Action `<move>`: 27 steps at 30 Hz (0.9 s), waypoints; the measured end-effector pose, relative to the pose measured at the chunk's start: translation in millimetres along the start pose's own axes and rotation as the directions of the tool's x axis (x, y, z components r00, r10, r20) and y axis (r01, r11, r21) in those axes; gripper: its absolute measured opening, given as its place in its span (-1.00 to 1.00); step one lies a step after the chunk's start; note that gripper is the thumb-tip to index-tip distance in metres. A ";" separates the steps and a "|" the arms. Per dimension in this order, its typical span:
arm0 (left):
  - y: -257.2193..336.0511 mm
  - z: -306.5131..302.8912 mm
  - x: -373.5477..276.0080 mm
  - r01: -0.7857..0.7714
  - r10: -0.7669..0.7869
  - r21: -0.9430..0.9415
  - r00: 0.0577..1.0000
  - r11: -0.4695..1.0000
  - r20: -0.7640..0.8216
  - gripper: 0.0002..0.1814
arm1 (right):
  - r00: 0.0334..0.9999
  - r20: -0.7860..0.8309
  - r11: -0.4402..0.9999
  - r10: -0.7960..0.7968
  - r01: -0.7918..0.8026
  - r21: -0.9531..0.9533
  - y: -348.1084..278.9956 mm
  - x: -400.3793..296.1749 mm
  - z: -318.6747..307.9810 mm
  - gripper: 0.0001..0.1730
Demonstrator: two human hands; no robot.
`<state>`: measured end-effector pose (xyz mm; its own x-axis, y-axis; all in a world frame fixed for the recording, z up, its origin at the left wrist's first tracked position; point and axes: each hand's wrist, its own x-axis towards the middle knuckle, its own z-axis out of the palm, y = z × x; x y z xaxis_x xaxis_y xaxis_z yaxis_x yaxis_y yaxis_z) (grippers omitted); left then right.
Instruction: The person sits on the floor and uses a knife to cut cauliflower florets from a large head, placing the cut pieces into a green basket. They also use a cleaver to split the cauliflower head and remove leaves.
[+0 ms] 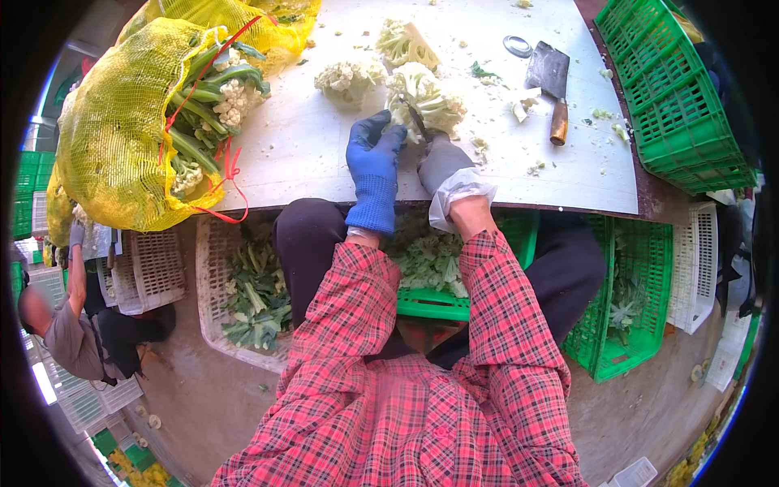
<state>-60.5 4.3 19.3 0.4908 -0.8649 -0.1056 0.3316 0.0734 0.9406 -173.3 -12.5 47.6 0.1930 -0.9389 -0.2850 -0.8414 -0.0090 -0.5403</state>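
My left hand [375, 164], in a blue knit glove, is at the near side of a cauliflower head [429, 97] on the white tabletop [292, 164]. Its fingers are bent, and whether they touch the head I cannot tell. My right hand [443, 159], in a grey glove with a thin plastic cuff, grips a small knife [414, 115] whose dark blade lies over that head. Two more pieces, a cauliflower head [348, 79] and a cut cauliflower piece [406, 44], rest just beyond. A cleaver [548, 70] with a wooden handle lies to the right, near white trimmings [524, 103].
Yellow mesh sacks [122, 134] of cauliflower stand at the left. A green crate [675, 91] tilts at the table's right edge. Below are a white crate [210, 292] with leaves and green crates [633, 359]. Another person [79, 341] works at far left.
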 end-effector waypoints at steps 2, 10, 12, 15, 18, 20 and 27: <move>1.6 0.7 2.4 0.025 -0.024 -0.026 1.000 0.999 0.020 -0.66 | 1.000 -0.009 0.999 0.008 -0.008 -0.038 -4.9 -2.4 -8.4 -0.65; -4.1 -4.0 18.6 0.084 -0.105 -0.321 0.993 0.943 -0.047 -0.65 | 1.000 0.019 0.994 0.015 -0.013 -0.104 26.4 -23.2 -12.3 -0.67; -11.4 -15.3 27.7 0.073 -0.080 -0.367 0.997 0.927 -0.005 -0.67 | 0.998 0.055 0.998 -0.015 0.018 -0.061 36.3 -15.7 -12.6 -0.65; -22.5 -36.7 32.6 0.055 -0.016 -0.377 0.994 0.924 0.106 -0.67 | 0.995 0.095 0.994 -0.007 -0.003 0.111 44.3 -4.5 -23.5 -0.65; -10.7 -31.0 8.4 0.112 -0.076 -0.365 0.991 0.924 0.112 -0.61 | 0.974 0.174 0.857 0.148 -0.214 0.468 55.6 -6.0 -28.9 -0.69; 2.4 -27.2 -3.5 0.118 -0.094 -0.250 0.990 0.961 0.106 -0.60 | 0.981 0.117 0.886 0.152 -0.188 0.425 63.9 -14.9 -35.2 -0.70; 14.7 -21.3 -13.3 0.007 -0.017 0.087 0.992 0.996 0.125 -0.62 | 0.982 -0.171 0.942 -0.084 0.134 0.308 60.6 -74.0 -23.6 -0.65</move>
<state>-45.0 27.4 27.6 0.3807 -0.9212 -0.0809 0.2634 0.0241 0.9644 -250.5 48.3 54.6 0.1736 -0.9798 -0.0987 -0.6113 -0.0286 -0.7909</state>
